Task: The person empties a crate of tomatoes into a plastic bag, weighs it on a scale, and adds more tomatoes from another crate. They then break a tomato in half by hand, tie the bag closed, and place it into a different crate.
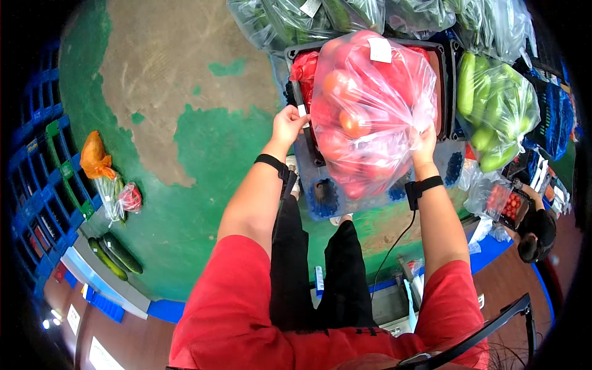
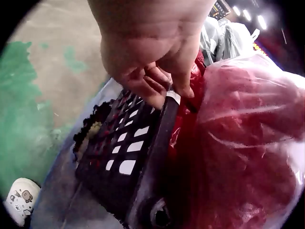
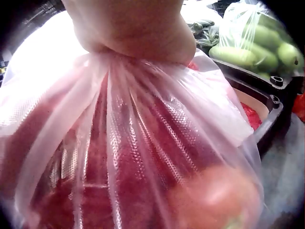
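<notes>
A large clear plastic bag of tomatoes (image 1: pixel 370 117) lies over a black crate (image 1: pixel 441 92), with a white label on its upper side. My right hand (image 1: pixel 423 145) grips the gathered plastic at the bag's right side. In the right wrist view, folds of the bag (image 3: pixel 128 119) fan out from under that hand, whose fingers are hidden. At the crate's left rim is my left hand (image 1: pixel 290 125). Its fingers and thumb (image 2: pixel 181 81) pinch the rim from both sides, beside a white strip (image 2: pixel 173 97). Red plastic (image 2: pixel 178 136) lines the crate inside.
A grey-blue platform (image 1: pixel 364 203) supports the crate. Bagged green vegetables (image 1: pixel 296 24) lie behind it; a bag of long green gourds (image 1: pixel 496 108) sits to the right. Loose gourds (image 1: pixel 114 256) and small bags (image 1: pixel 111 185) lie at left. Another person (image 1: pixel 536 231) is at far right.
</notes>
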Demonstrator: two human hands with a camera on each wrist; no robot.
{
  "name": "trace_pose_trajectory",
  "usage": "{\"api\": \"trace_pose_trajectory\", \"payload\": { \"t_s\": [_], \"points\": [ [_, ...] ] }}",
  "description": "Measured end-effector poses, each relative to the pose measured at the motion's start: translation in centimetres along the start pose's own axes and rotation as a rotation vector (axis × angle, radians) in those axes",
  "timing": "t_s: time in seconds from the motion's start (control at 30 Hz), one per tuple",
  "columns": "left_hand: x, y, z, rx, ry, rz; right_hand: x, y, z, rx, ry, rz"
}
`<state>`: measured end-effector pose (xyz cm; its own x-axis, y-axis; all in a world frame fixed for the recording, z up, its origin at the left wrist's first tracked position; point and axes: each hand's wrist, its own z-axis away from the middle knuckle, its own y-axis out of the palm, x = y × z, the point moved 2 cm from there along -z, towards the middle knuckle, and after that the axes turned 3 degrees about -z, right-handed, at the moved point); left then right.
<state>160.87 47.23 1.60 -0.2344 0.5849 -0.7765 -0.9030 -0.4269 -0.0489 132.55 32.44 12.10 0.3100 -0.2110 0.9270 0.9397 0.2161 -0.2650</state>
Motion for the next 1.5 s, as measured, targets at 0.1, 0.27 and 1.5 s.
{"api": "trace_pose_trajectory", "payload": {
  "t_s": [0.1, 0.27, 1.5],
  "points": [
    [0.2, 0.2, 0.0, -0.011, -0.071, 0.029, 0.9, 0.4, 0.0, -0.005, -0.002, -0.03],
    [-3.6, 2.5, 6.9, -0.495, 0.278, -0.269, 6.3, 1.6, 2.7, -0.062, 0.125, 0.055],
    [-44.6, 23.2, 69.2, 1.854, 1.204, -0.051, -0.8, -38.0, 49.4, 0.065, 0.37, 0.396]
  ]
}}
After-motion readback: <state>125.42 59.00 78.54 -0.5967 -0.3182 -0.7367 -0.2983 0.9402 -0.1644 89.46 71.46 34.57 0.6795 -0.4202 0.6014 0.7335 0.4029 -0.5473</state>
